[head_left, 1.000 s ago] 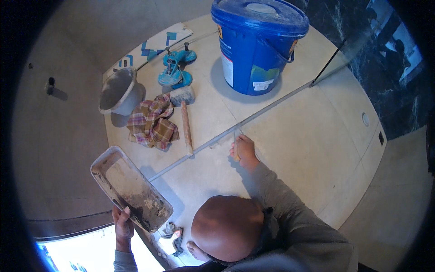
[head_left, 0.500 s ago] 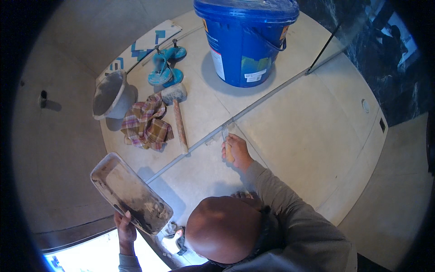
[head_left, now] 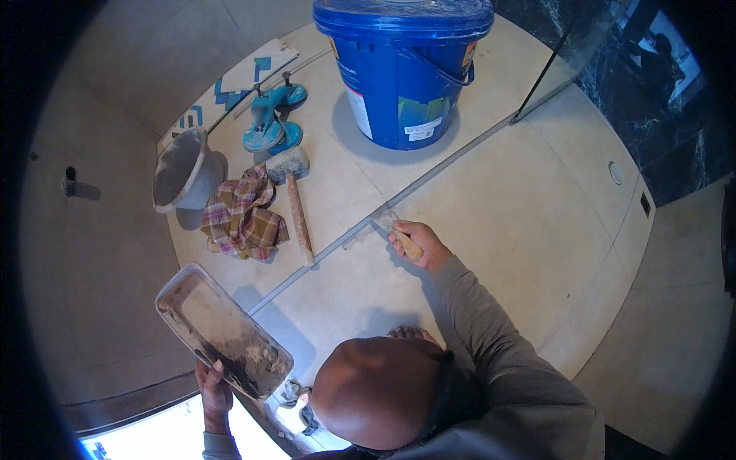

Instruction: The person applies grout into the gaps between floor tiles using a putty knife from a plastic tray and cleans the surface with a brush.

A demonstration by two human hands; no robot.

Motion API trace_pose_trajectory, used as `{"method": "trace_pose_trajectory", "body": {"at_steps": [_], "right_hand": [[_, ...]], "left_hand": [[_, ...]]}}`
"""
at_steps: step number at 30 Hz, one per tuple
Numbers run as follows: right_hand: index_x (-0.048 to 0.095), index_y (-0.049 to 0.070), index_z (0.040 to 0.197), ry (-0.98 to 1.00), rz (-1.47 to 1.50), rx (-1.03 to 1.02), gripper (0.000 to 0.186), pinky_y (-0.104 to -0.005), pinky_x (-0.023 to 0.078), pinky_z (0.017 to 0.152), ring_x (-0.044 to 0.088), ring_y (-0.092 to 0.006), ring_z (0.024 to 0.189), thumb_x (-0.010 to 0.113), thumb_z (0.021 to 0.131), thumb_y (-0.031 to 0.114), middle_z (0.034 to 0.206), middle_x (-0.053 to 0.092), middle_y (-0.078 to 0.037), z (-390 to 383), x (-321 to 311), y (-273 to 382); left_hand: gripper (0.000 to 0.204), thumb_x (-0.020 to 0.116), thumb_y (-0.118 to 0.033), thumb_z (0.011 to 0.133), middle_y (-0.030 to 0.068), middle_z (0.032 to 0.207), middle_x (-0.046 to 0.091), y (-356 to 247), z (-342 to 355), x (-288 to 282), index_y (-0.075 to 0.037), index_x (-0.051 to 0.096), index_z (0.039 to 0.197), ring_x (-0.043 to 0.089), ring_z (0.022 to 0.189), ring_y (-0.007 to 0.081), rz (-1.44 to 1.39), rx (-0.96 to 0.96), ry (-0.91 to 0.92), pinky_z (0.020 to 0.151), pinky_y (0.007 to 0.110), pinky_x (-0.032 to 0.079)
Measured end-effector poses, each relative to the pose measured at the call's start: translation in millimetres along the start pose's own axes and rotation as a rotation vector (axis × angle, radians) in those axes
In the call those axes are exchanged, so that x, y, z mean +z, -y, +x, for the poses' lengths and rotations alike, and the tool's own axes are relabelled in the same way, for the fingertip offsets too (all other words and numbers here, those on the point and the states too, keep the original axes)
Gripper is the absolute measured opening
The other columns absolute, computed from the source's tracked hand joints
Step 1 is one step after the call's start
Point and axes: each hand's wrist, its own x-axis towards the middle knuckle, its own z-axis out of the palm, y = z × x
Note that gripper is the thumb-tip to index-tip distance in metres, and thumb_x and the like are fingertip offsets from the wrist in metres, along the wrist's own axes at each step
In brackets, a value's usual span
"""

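Note:
My right hand [head_left: 420, 239] is closed around the wooden handle of a putty knife [head_left: 409, 246]. Its thin blade rests at the pale tile floor [head_left: 491, 253], beside a narrow grey strip [head_left: 337, 244] that runs diagonally across the floor. At lower left, my left hand [head_left: 215, 387] grips the long side of a rectangular tray [head_left: 201, 303], thumb over the rim. Grey-brown residue coats the tray's inside, with a darker patch toward its near end. The tray is held tilted, above the floor.
Beyond the strip stand a lidded blue bucket [head_left: 406, 84] and a grey bowl-shaped tub [head_left: 182, 172]. Between them lie turquoise suction lifters [head_left: 268, 126], a mallet [head_left: 297, 207] and a plaid cloth [head_left: 244, 218]. A glass panel [head_left: 571, 61] rises at upper right. A bare foot [head_left: 412, 334] is on the tiles.
My right hand has shifted slightly right and turned, so the knife's handle now slants down to the right and more of it shows. My left hand keeps hold of the tray.

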Motion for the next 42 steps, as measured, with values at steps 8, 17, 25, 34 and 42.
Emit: {"method": "trace_pose_trajectory", "body": {"at_steps": [8, 17, 25, 34, 42], "right_hand": [[0.049, 0.010, 0.102, -0.011, -0.108, -0.002, 0.013, -0.0275, 0.046, 0.051, 0.054, -0.0147, 0.062, 0.052, 0.095, 0.020, 0.080, 0.056, -0.006, -1, -6, -11], [0.050, 0.010, 0.101, 0.037, -0.046, -0.038, 0.012, -0.0269, 0.045, 0.050, 0.053, -0.0140, 0.061, 0.052, 0.095, 0.020, 0.080, 0.056, -0.006, -6, 5, -15], [0.051, 0.007, 0.097, -0.047, -0.129, -0.107, 0.011, -0.0288, 0.045, 0.049, 0.053, -0.0163, 0.060, 0.052, 0.094, 0.018, 0.079, 0.057, -0.008, -2, 5, 10], [0.051, 0.003, 0.096, -0.187, -0.104, -0.088, 0.014, -0.0312, 0.046, 0.048, 0.054, -0.0186, 0.058, 0.052, 0.093, 0.017, 0.076, 0.055, -0.010, -4, 15, 9], [0.056, 0.003, 0.106, -0.235, -0.317, -0.136, 0.019, -0.0318, 0.047, 0.047, 0.055, -0.0174, 0.056, 0.052, 0.095, 0.018, 0.078, 0.058, -0.009, -12, 27, -11]], "left_hand": [[0.067, 0.069, -0.026, 0.081, 0.0163, 0.126, 0.054, -3, -1, 4, 0.004, 0.041, 0.133, 0.053, 0.117, 0.0278, 0.002, 0.010, -0.012, 0.101, 0.041, 0.041], [0.066, 0.069, -0.027, 0.081, 0.0164, 0.125, 0.055, -8, -4, 5, 0.003, 0.042, 0.133, 0.054, 0.117, 0.0280, 0.018, 0.002, -0.013, 0.101, 0.041, 0.041], [0.065, 0.069, -0.028, 0.082, 0.0157, 0.125, 0.055, -8, -1, 7, 0.004, 0.043, 0.132, 0.054, 0.116, 0.0275, 0.006, -0.010, 0.026, 0.100, 0.040, 0.042], [0.065, 0.069, -0.028, 0.082, 0.0157, 0.124, 0.056, -11, -2, 9, 0.004, 0.043, 0.133, 0.055, 0.115, 0.0268, 0.006, 0.023, 0.051, 0.100, 0.040, 0.042], [0.065, 0.068, -0.029, 0.083, 0.0153, 0.124, 0.056, -16, -6, 10, 0.005, 0.042, 0.132, 0.057, 0.114, 0.0262, 0.050, 0.048, -0.003, 0.099, 0.039, 0.044]]}}
